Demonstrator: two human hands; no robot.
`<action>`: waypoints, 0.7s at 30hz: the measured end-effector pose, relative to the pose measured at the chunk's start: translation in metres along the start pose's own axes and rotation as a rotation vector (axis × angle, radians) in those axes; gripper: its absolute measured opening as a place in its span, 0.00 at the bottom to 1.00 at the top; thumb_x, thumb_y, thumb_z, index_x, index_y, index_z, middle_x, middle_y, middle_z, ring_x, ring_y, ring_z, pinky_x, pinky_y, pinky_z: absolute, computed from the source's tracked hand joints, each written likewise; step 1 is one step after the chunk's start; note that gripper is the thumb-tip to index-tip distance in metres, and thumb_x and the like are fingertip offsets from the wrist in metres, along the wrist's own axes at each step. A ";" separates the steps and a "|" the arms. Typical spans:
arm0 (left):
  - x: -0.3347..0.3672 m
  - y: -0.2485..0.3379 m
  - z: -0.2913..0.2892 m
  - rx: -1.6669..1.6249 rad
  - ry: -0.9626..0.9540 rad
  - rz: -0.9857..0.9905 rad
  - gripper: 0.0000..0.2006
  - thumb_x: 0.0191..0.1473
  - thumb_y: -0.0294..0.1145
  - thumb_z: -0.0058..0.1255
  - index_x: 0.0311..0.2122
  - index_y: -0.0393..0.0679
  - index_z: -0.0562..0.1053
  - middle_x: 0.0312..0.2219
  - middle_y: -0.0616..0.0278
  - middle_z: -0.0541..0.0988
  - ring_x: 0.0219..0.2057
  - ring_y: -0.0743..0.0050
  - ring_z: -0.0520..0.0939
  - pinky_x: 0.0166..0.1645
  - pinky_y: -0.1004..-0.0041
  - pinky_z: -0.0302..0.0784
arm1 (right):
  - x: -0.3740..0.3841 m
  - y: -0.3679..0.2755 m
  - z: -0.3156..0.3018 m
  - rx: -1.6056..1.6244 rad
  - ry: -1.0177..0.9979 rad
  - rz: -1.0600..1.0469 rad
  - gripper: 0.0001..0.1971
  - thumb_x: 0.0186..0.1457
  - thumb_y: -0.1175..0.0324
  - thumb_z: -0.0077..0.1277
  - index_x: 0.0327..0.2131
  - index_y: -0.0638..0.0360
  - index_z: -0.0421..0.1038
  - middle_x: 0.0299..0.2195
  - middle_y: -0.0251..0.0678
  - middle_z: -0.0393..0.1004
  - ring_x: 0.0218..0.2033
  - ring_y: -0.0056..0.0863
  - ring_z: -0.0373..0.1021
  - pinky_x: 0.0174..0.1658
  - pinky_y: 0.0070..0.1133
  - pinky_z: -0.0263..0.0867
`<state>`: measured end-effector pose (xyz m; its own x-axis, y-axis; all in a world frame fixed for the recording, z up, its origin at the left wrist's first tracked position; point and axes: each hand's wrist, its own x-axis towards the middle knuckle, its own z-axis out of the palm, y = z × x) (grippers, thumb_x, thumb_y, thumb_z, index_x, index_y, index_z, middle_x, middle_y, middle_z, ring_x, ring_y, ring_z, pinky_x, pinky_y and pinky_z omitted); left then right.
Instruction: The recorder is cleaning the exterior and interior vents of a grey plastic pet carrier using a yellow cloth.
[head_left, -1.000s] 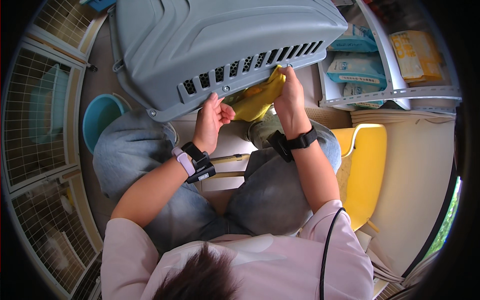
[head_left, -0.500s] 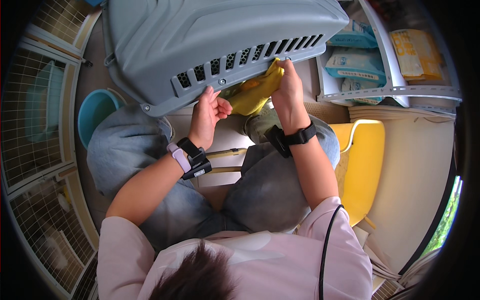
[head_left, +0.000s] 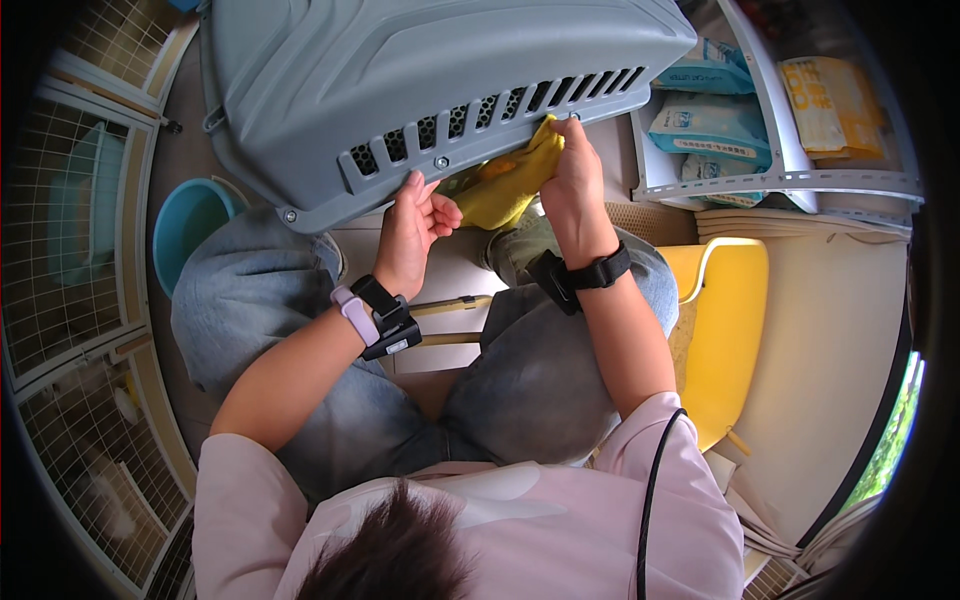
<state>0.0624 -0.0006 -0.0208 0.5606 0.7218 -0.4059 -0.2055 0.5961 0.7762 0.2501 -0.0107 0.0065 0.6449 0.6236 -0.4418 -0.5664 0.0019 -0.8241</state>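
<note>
The person sits with knees apart, and the grey plastic pet carrier shell (head_left: 420, 90) rests tilted across the lap, its vented rim toward the body. Nearest, the left hand (head_left: 412, 232) has its fingers curled around the lower rim just under the vent slots, steadying the shell; a second ago it sat a little further right, so the shell and this hand have shifted slightly to the left together. The right hand (head_left: 575, 175) is pressed together around a bunched yellow cloth (head_left: 510, 185), thumb and fingers pinching its upper end against the rim near the right end of the slots. Over the last second this hand has risen a touch and the cloth has been drawn up along the rim, which reads, as a judgement, as a wiping stroke along the shell's edge, with the left hand bracing it.

Beyond the left knee a blue bucket (head_left: 188, 222) stands on the floor beside white wire cages (head_left: 70, 230). To the right a yellow chair (head_left: 722, 320) stands close to the right knee, and past it a metal shelf (head_left: 790, 180) carries soft packs in pale blue and yellow wrappers (head_left: 710, 125)
</note>
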 end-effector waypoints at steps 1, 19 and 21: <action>0.000 0.000 0.000 0.000 0.002 -0.001 0.35 0.54 0.61 0.29 0.52 0.37 0.63 0.23 0.67 0.70 0.27 0.82 0.68 0.36 0.80 0.61 | 0.000 0.000 0.000 0.001 -0.001 -0.001 0.14 0.48 0.69 0.46 0.38 0.67 0.64 0.37 0.40 0.66 0.39 0.33 0.65 0.46 0.29 0.61; 0.001 -0.001 -0.002 -0.015 0.024 0.013 0.32 0.54 0.58 0.32 0.49 0.36 0.66 0.23 0.67 0.71 0.27 0.82 0.69 0.36 0.81 0.62 | -0.001 -0.001 0.003 0.018 0.048 -0.016 0.05 0.45 0.70 0.48 0.25 0.61 0.66 0.24 0.32 0.66 0.26 0.22 0.62 0.32 0.22 0.61; 0.002 -0.001 -0.002 -0.018 0.023 0.020 0.32 0.54 0.58 0.32 0.48 0.36 0.66 0.23 0.67 0.71 0.27 0.82 0.69 0.36 0.81 0.62 | 0.000 -0.001 0.003 0.023 0.042 -0.015 0.05 0.44 0.70 0.48 0.25 0.61 0.66 0.24 0.32 0.66 0.26 0.22 0.62 0.31 0.22 0.61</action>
<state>0.0617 0.0007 -0.0234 0.5378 0.7412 -0.4017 -0.2312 0.5879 0.7752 0.2489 -0.0088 0.0080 0.6741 0.5901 -0.4444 -0.5679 0.0292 -0.8226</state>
